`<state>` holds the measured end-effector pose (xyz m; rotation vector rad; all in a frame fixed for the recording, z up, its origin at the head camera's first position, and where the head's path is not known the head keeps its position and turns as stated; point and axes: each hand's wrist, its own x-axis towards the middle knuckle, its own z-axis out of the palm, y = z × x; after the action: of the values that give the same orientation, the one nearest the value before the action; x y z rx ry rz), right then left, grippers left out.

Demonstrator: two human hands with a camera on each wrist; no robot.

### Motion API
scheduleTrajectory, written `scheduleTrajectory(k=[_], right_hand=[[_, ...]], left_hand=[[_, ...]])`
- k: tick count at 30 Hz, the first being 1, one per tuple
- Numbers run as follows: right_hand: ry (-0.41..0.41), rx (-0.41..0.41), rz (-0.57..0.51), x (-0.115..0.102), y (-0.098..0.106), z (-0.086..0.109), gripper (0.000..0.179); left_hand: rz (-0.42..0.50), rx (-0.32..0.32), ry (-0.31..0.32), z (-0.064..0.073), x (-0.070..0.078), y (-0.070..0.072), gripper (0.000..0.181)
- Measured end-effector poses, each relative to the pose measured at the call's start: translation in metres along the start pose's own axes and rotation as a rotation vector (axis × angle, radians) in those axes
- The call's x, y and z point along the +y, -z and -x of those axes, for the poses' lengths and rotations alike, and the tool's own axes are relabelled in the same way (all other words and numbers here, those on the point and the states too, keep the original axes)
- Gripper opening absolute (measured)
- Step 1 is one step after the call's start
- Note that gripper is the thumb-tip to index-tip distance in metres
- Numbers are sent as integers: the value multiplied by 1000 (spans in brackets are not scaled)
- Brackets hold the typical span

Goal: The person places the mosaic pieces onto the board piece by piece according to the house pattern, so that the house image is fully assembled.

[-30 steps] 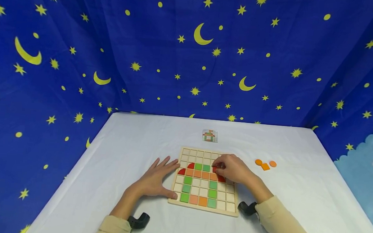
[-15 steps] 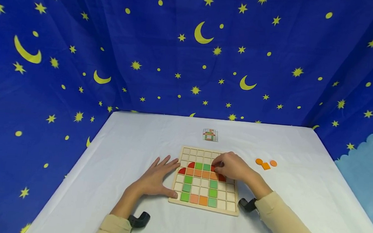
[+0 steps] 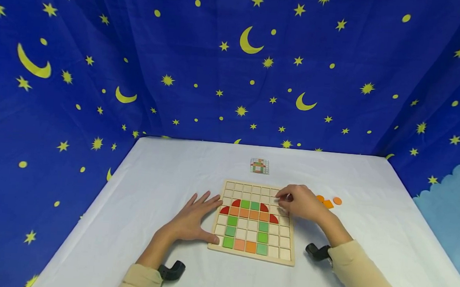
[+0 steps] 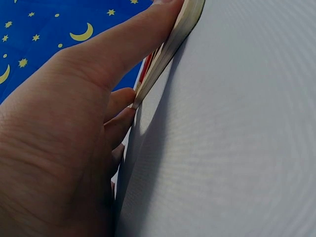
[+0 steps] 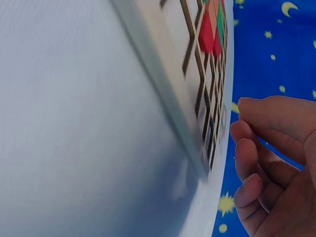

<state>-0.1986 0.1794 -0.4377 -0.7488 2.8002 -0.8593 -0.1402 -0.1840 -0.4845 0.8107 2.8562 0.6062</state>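
Observation:
A wooden grid board (image 3: 291, 256) lies on the table, its cells partly filled with green and orange squares and red rounded corner tiles. One red tile (image 3: 264, 207) sits in the cell right of the upper green squares; another red tile (image 3: 274, 219) lies lower right. Along the board's left edge my left hand (image 3: 190, 221) rests with fingers spread, thumb on the lower left corner; in the left wrist view its thumb and fingers touch the board's side. Above the board's upper right hovers my right hand (image 3: 302, 203), fingers loosely bent, with nothing between them in the right wrist view.
Right of the board lie loose orange pieces: a round one (image 3: 337, 201), a square one (image 3: 328, 204) and another round one partly behind my right hand. A small pattern card (image 3: 259, 166) lies beyond the board. A blue star-and-moon curtain (image 3: 203, 61) surrounds the white table (image 3: 172, 166).
My right hand has let go of the red tile, which now lies in its cell, and has moved right toward the orange pieces. The left hand has stayed in place.

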Motion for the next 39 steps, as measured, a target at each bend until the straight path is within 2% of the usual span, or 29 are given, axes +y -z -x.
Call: scheduleTrajectory(k=[10,17,21,39], right_hand=[[-46,84,26,29,15,18,20],[-118,152,10,50,23,33,22],[-150,163,-9,61,24,42,24],[-208,235,22,84,34,69,28]], left_hand=[[16,20,-28,1,0,-1,113],[6,-2,-1,1,0,-1,115],[3,-3,3,1,0,-1,114],[0,-2,6,0,1,0,114]])
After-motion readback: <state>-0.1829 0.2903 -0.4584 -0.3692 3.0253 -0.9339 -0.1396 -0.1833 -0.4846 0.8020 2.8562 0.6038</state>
